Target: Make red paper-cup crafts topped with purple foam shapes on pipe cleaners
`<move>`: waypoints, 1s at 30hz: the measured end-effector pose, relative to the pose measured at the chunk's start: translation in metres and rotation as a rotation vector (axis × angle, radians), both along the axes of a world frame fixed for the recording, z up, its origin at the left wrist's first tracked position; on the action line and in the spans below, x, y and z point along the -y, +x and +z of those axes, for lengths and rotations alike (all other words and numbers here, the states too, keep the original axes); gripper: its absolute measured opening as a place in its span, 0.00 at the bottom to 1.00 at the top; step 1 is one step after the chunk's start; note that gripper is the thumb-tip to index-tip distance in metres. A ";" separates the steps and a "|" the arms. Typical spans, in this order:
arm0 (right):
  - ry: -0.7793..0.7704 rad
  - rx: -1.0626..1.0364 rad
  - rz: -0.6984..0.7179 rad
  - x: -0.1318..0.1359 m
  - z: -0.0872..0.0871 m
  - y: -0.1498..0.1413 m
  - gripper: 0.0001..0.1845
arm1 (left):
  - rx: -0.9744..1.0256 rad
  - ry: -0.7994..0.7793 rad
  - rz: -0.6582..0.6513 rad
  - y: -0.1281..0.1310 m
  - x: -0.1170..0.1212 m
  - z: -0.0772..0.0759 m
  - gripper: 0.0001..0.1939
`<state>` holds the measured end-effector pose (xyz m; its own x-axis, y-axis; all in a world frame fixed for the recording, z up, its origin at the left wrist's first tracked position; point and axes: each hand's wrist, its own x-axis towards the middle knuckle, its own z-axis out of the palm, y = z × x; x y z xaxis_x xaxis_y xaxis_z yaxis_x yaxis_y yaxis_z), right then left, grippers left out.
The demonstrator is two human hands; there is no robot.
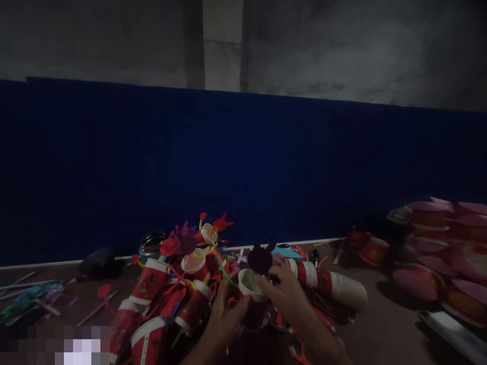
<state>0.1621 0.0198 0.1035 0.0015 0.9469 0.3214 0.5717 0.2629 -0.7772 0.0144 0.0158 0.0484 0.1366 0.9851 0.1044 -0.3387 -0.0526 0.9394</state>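
Note:
A red paper cup with a white rim (249,285) stands upright between my hands, low in the middle of the head view. My left hand (226,312) is curled against its left side. My right hand (280,284) bends over the right of the rim, thumb at the cup's mouth; its fingertips are partly hidden. Inside the cup shows something pale green, and a green strip (227,274) sticks out to the left. A dark purple cutout with pointed tips (261,259) rises just behind the rim. Dim light and blur hide finer detail.
Several decorated red cups (150,279) pile up at left. A stack of nested cups (338,289) lies at right, with pink-topped containers (429,218) beyond. A dark jar (151,242), sticks (97,308) and a white box-like object (454,332) surround them. A blue wall panel (243,162) stands behind.

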 end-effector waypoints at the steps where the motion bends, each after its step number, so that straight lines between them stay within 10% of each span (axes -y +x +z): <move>1: 0.010 -0.007 -0.013 0.000 0.000 0.000 0.12 | -0.041 0.022 0.028 -0.003 -0.003 0.001 0.23; 15: -0.098 0.061 0.034 0.000 -0.007 -0.006 0.08 | -0.184 0.047 0.123 -0.009 -0.007 -0.003 0.14; 25: -0.093 -0.083 0.137 0.003 -0.004 -0.008 0.09 | 0.041 0.041 -0.157 0.008 0.009 -0.001 0.47; 30: -0.117 -0.117 0.197 0.007 -0.001 -0.010 0.10 | 0.003 0.026 -0.129 0.011 0.012 -0.005 0.47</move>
